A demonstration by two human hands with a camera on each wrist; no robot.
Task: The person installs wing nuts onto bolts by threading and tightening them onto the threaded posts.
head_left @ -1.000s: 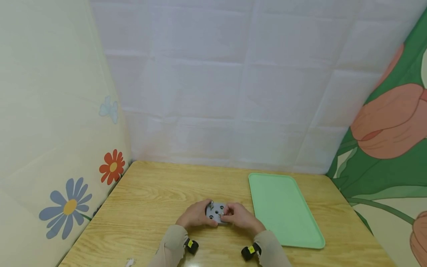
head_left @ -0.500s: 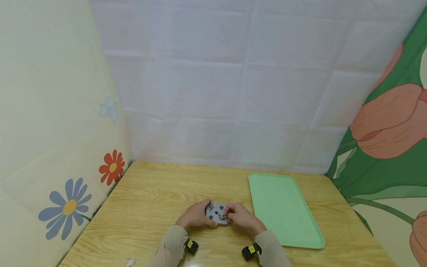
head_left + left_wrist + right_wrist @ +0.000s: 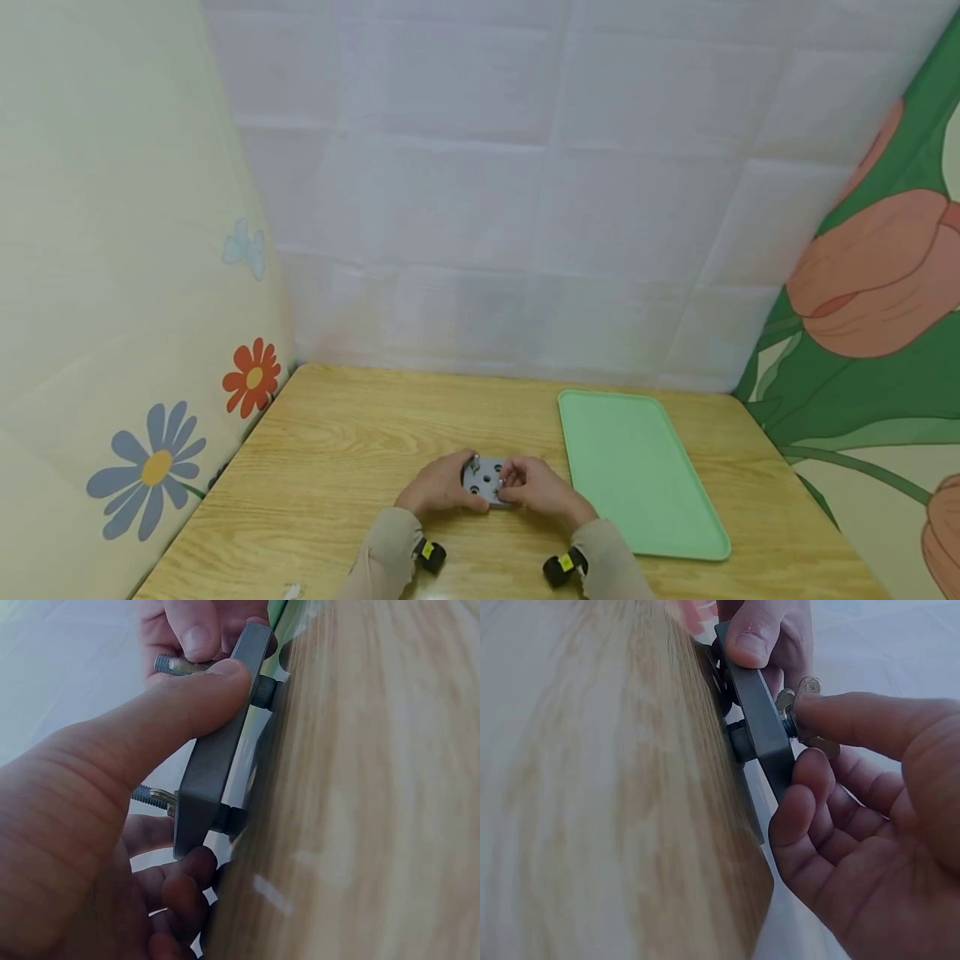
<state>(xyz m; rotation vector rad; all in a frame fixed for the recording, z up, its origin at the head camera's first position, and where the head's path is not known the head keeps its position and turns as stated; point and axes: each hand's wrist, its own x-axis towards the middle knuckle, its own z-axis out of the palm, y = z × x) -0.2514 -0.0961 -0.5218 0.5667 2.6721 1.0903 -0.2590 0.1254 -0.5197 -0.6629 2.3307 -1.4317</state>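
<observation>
My left hand (image 3: 442,483) grips a grey metal plate (image 3: 486,478) by its left side, thumb along the near edge. Several round holes show in the plate's face. Two bolts pass through it; their dark heads, one seen as a bolt head (image 3: 264,691), stick out on the table side. On the far-left bolt sits a wing nut (image 3: 475,463), also seen low in the left wrist view. My right hand (image 3: 546,490) pinches a second wing nut (image 3: 810,688) on the near-right bolt between thumb and index finger. Its other fingers curl beside the plate's edge.
A light green tray (image 3: 637,475) lies to the right of my hands on the wood-grain table (image 3: 360,417). Near the front left edge is a small whitish item (image 3: 293,591), too small to make out. White cloth hangs behind, patterned cloth at both sides.
Half a second ago the right fingers were drawn slightly back and the wing nut showed between them; now they cover it again. The left hand and the plate have stayed in place.
</observation>
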